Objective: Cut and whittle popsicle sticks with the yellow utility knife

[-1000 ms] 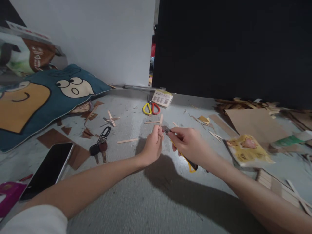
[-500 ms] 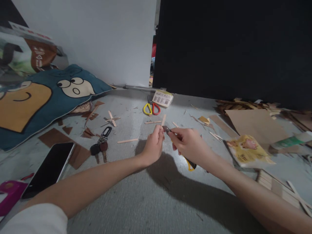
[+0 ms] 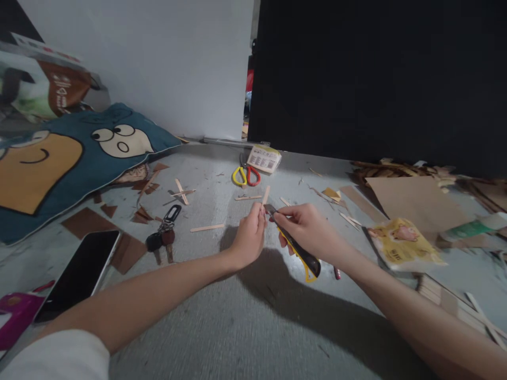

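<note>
Near the middle of the table, my left hand (image 3: 250, 232) is closed around a wooden craft stick (image 3: 266, 194), whose upper end sticks out above the fingers. My right hand (image 3: 307, 227) grips a black and yellow utility knife (image 3: 303, 256). The knife's blade points up and left and meets the stick, or comes very close to it, beside my left fingertips. Another craft stick (image 3: 207, 228) lies flat to the left of my left hand. One more thin stick (image 3: 248, 198) rests just beyond the hands.
Scissors (image 3: 246, 176) with yellow and red handles lie beyond my hands, by a small packet (image 3: 264, 159). Keys (image 3: 161, 238), a phone (image 3: 81, 272) and a blue cushion (image 3: 119, 142) are at left. A yellow packet (image 3: 404, 243) and cardboard (image 3: 412, 198) sit at right.
My right hand has turned slightly and shifted, so more of the utility knife's handle shows below it. My left hand and the stick stay almost in place.
</note>
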Demonstrator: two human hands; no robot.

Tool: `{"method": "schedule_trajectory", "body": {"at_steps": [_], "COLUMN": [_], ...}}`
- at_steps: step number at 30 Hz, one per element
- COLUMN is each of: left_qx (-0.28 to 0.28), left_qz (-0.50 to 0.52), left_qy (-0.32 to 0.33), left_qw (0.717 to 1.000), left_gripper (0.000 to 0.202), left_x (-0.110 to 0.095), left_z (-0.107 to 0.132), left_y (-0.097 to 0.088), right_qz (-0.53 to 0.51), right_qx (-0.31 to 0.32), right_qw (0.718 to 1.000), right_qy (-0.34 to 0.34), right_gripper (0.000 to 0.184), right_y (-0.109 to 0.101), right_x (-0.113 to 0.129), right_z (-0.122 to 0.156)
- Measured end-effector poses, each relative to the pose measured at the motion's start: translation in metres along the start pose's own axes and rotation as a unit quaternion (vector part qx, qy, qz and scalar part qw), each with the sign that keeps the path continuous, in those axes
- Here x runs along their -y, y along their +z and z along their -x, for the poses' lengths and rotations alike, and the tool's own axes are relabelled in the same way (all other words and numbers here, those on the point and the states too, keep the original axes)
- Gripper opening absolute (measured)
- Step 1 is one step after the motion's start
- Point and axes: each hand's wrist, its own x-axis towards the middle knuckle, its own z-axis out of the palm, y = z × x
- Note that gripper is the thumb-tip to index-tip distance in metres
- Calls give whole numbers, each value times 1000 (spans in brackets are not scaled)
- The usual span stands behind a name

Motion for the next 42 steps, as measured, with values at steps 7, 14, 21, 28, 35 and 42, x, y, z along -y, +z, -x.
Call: {"method": "schedule_trajectory", "body": {"at_steps": [7,14,21,28,35,42], "left_qx": [2,8,15,12,15,9], "left_qz": [23,52,77,11,-63,-91], "left_qy": [-5,-18,-30,-5,-3,1], "left_qw": [1000,998,996,1000,998,996], "left_gripper": [29,30,33,33,28,24], "left_x": [4,6,8,2,2,0], "left_z": [-1,-1,1,0,0,2], "left_y": [1,2,3,1,0,0], "right_qz": [-76,-179,-109,-11,160,203], "right_qx": [27,73,33,3,-50,-40], "right_qw": [995,971,990,999,986,978], "right_qy": [53,139,80,51,19,32], "right_gripper": [39,31,36,38,39,37], "right_y": [-2,-13,-8,-1,6,7], "right_x": [2,9,9,8,6,7], "right_z": [-1,-1,2,4,6,5]}}
